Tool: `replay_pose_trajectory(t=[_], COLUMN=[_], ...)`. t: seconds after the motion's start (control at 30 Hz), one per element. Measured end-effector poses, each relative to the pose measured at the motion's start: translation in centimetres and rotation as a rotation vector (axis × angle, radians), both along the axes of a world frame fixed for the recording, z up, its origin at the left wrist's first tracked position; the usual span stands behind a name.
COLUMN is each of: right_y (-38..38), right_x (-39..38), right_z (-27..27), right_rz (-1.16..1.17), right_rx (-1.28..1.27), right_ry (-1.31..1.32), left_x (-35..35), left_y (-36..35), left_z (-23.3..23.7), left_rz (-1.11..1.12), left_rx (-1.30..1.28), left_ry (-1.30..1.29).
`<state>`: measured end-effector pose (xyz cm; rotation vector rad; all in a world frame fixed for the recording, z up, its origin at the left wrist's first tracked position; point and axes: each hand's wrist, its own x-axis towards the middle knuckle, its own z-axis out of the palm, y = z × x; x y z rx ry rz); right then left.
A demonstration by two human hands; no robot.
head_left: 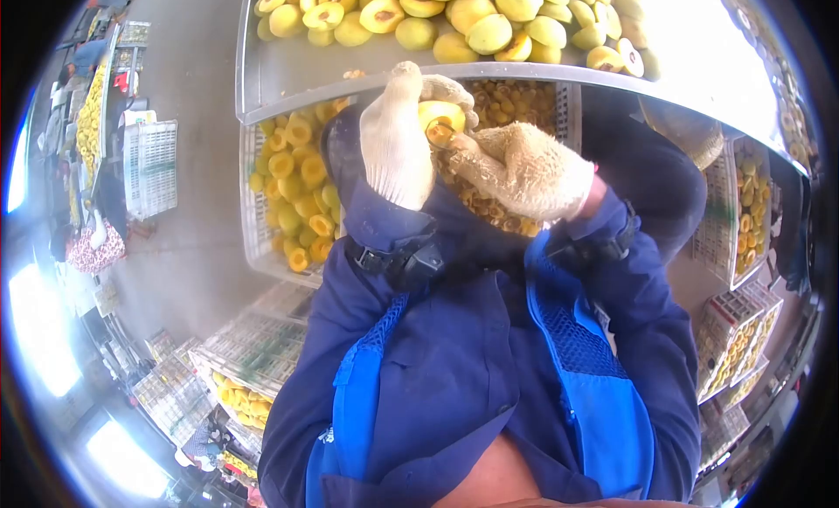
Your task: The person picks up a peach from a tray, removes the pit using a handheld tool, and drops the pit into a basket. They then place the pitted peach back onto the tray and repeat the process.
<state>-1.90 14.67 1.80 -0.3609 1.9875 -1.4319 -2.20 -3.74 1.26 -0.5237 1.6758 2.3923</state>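
My left hand (pixel 404 137), in a pale glove, is wrapped round a yellow peach half (pixel 440 117), its cut side partly in view. Against the lower edge of that fruit are the closed fingers of my right hand (pixel 524 169), in a fuzzy, stained glove. What these fingers grip is too small and hidden to make out. Both hands are over a crate of brown pits and scraps (pixel 516 106), just below the rim of a metal table (pixel 524 72).
Halved peaches (pixel 419 14) are heaped on the metal table. A white crate (pixel 262 246) of hollowed yellow halves stands at left, another crate (pixel 718 220) at right. A gloved hand (pixel 686 132) of another person shows at upper right. Stacked crates (pixel 253 342) stand at lower left.
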Motion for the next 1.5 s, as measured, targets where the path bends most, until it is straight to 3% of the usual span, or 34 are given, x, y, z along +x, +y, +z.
replay_pose_trajectory(t=[0.07,0.17,0.3,0.37,0.43,0.53,0.57,0.63,0.7,0.77,0.87,0.9,1.03,1.13,1.17,1.23,1.33,1.4,1.43,1.47,1.5], right_y=[1.0,2.2,3.3,4.7,5.9,4.9,4.3,2.6,1.9,1.8,2.2,2.1,1.1,-2.4,-3.0,-3.6,-4.0,-3.5,-3.6,-3.9,-4.1], right_x=[-1.0,-1.6,-1.3,-0.3,0.6,1.6,1.7,2.3,2.7,3.1,2.6,2.6,1.1,0.9,0.9,1.3,1.7,1.4,1.5,1.8,2.1], right_z=[1.2,2.0,3.2,2.7,1.4,-0.8,-1.4,-2.2,-2.7,-2.4,-2.3,-2.5,0.0,1.4,1.6,1.3,1.8,2.2,1.4,-0.2,-0.7], right_rz=[0.127,0.272,0.436,0.38,0.332,0.165,0.128,0.049,0.006,-0.058,-0.265,-0.329,-0.363,-0.48,-0.52,-0.589,-0.626,-0.532,-0.495,-0.456,-0.413], right_rx=[0.249,0.409,0.752,0.672,0.66,0.616,0.595,0.558,0.461,0.4,0.256,0.196,-0.318,-0.413,-0.432,-0.455,-0.452,-0.346,-0.307,-0.263,-0.217], right_ry=[0.195,0.383,0.311,0.311,0.336,0.32,0.344,0.384,0.41,0.398,0.394,0.376,-0.325,-0.395,-0.413,-0.398,-0.328,-0.287,-0.095,0.091,0.275], left_x=[-0.1,0.1,0.0,0.5,0.3,-3.7,-6.2,-11.1,-17.0,-18.3,-18.1,-15.6,-6.1,-2.1,-0.9,-0.1,0.4,0.1,-0.1,0.1,0.2], left_y=[0.7,1.3,-1.8,-6.7,-14.0,-16.8,-16.7,-14.9,-15.2,-13.4,-15.3,-14.5,-8.0,-5.4,-4.7,-4.4,-2.8,-1.3,-0.6,-0.1,0.0], left_z=[-0.4,-0.5,1.8,2.5,2.5,3.5,2.1,0.8,-4.8,-5.9,-8.4,-7.3,-0.6,-0.1,1.2,-0.5,-1.8,-2.5,-2.4,-1.7,-1.7], left_rz=[0.006,0.006,0.004,-0.123,-0.443,-0.263,-0.111,-0.119,-0.209,-0.107,-0.13,-0.128,-0.126,-0.139,-0.192,-0.097,0.132,0.127,0.124,0.135,0.146], left_rx=[-0.026,-0.121,-0.225,-0.735,-1.56,-1.502,-1.434,-1.446,-1.655,-1.692,-1.237,-1.209,-1.11,-1.061,-1.062,-0.75,0.418,0.384,0.367,0.524,0.477], left_ry=[0.012,0.022,0.042,0.215,0.45,0.193,0.295,0.253,0.235,0.192,0.363,0.404,0.754,0.928,0.88,0.864,0.402,0.286,0.231,0.124,0.123])
